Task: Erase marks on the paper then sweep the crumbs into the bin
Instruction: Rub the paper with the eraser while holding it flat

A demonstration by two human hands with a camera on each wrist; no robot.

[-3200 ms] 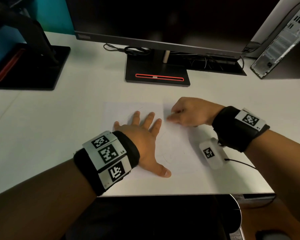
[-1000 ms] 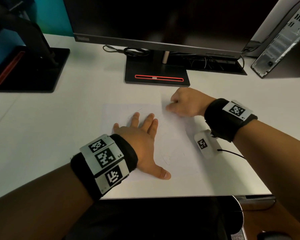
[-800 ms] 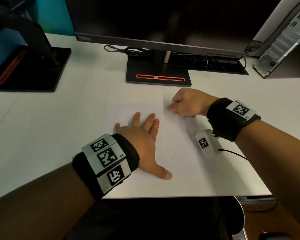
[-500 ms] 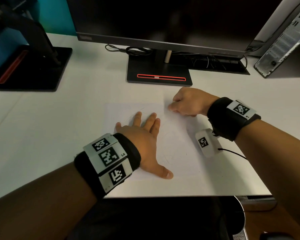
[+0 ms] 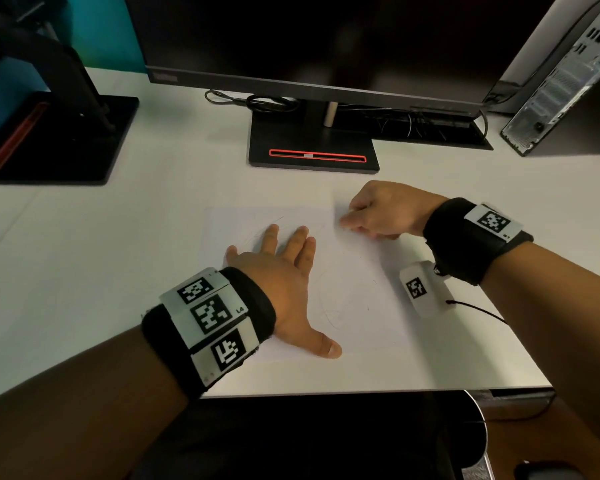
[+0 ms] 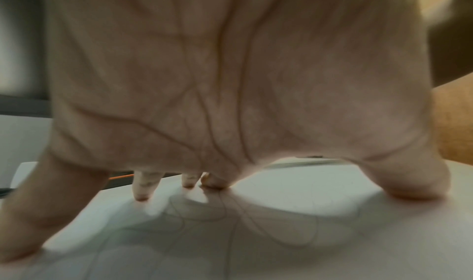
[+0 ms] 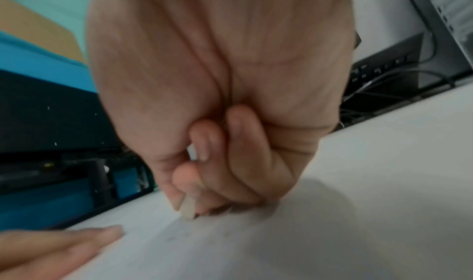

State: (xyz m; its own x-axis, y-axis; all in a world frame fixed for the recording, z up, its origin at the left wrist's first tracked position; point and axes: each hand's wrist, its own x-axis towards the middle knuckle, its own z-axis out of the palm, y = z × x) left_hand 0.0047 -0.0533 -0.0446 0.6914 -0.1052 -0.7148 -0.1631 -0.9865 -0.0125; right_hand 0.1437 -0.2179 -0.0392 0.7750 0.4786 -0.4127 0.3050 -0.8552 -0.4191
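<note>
A white sheet of paper (image 5: 354, 292) with faint pencil scribbles lies on the white desk. My left hand (image 5: 284, 271) lies flat on its left half, fingers spread and straight, thumb out toward the near edge; the left wrist view shows the fingertips (image 6: 140, 195) pressing the paper (image 6: 256, 233). My right hand (image 5: 378, 213) is at the paper's far right corner, fingers curled, pinching a small pale eraser (image 7: 188, 208) whose tip touches the paper (image 7: 230, 244). In the head view the eraser is hidden inside the hand. No bin shows.
A monitor on a black stand (image 5: 312, 147) stands just beyond the paper. A second black stand (image 5: 49, 140) is at the far left, a computer tower (image 5: 568, 84) at the far right. A white tagged device (image 5: 425, 289) hangs from my right wrist. The desk's near edge (image 5: 361, 393) is close.
My right hand has moved from the middle of the paper's far part to its far right corner, then shifted slightly there. My left hand stays flat on the paper.
</note>
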